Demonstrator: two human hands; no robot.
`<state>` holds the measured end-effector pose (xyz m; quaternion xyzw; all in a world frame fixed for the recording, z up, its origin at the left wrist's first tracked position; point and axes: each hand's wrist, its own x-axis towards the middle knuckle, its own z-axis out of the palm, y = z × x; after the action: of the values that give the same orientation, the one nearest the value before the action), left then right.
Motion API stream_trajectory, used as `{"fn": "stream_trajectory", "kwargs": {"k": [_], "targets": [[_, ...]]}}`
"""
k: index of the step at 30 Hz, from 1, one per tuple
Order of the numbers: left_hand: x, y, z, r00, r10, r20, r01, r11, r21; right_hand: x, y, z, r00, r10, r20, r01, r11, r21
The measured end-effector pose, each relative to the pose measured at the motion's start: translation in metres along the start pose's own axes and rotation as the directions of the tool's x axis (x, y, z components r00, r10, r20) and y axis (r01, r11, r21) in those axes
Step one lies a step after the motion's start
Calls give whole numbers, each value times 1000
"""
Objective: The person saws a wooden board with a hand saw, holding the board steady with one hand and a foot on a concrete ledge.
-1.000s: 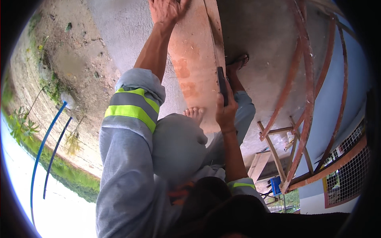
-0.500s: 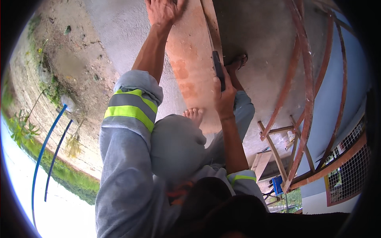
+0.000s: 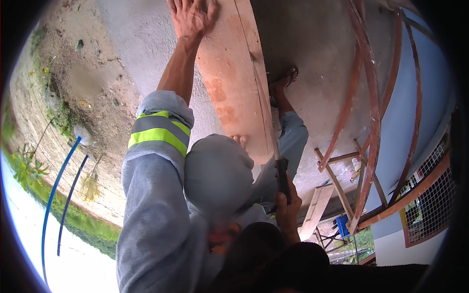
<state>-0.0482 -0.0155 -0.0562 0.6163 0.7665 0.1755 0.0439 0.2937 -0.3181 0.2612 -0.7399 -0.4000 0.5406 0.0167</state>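
Reddish board [image 3: 229,63] lies partly on pale concrete slab [image 3: 132,34], dark cut line down its right part, black-handled saw [image 3: 282,177] at the near end; handle has come well back toward the body since the earlier frames, probably a pull stroke, so cutting seems under way. Right hand [image 3: 289,205] has its fingers clamped on the handle, while left hand [image 3: 191,19], fingers apart, stays pressed on the board's far left edge. Bare toes [image 3: 240,140] on the board, now more hidden behind grey knee [image 3: 217,171].
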Motion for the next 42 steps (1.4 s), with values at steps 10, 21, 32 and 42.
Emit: {"fn": "stream_trajectory", "kwargs": {"k": [10, 21, 32, 42], "targets": [[-61, 19, -15, 985, 162, 66, -154, 982, -113, -1, -14, 6, 999, -39, -33, 37, 998, -52], [-66, 12, -12, 984, 125, 126, -124, 992, -18, 94, -37, 52, 943, -311, -114, 289, 941, -177], [-60, 27, -11, 985, 143, 101, -127, 981, -149, 227, -103, 81, 907, -407, -105, 395, 911, -121], [-64, 20, -12, 988, 107, 112, -100, 992, -73, 49, -33, 9, 999, 0, 38, 3, 998, -70]]}}
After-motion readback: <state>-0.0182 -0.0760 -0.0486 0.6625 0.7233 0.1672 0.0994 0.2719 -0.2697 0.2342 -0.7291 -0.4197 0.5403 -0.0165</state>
